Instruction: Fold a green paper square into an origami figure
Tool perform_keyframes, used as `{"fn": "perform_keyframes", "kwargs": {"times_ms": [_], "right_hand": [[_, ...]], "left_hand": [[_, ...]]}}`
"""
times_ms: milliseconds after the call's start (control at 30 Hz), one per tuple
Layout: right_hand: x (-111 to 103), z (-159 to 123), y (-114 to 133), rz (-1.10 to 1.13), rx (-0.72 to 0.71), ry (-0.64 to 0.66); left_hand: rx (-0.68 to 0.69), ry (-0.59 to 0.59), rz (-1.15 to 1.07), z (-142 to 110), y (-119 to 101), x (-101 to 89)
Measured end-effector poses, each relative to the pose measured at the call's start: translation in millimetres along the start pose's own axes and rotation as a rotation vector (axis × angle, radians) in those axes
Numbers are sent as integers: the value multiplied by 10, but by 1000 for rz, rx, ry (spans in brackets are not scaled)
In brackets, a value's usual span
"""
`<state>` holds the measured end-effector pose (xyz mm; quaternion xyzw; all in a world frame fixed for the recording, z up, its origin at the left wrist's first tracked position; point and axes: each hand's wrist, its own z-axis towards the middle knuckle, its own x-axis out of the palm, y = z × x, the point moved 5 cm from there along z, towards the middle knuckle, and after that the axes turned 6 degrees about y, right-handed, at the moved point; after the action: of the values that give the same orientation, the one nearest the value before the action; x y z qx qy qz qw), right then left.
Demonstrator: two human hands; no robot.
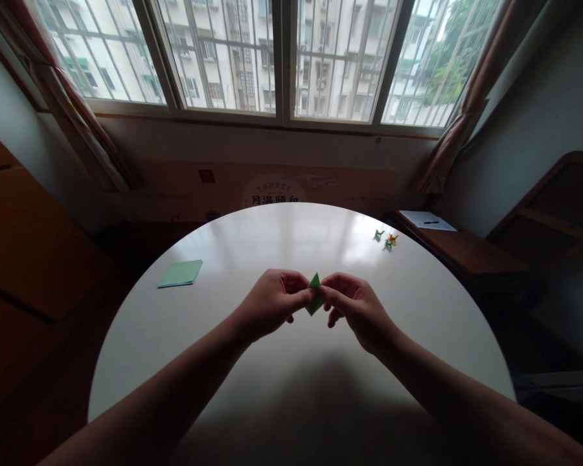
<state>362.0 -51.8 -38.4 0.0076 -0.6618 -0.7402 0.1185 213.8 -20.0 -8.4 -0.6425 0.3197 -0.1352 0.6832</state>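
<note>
A small piece of folded green paper (314, 305), shaped like a narrow diamond, is held above the middle of the white table between my two hands. My left hand (278, 299) pinches its left side between thumb and fingers. From the other side, my right hand (357, 304) grips the right edge, its thumb on the near face. The paper's upper tip points away from me. Parts of its sides are covered by my fingertips.
A stack of light green paper sheets (179, 274) lies on the round white table (140, 362) at left. Several small folded paper figures, including a green one (379, 234) and an orange one (393, 239), stand at the far right. Beyond is a wooden side table (486, 249) with a white sheet (427, 221) and pen.
</note>
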Motion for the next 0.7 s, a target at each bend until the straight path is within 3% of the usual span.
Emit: {"fn": "perform_keyframes", "kwargs": {"times_ms": [700], "right_hand": [[-4,-24,-36,107,6,-7]], "left_hand": [[-53,71,-11,-4,-29,50]]}}
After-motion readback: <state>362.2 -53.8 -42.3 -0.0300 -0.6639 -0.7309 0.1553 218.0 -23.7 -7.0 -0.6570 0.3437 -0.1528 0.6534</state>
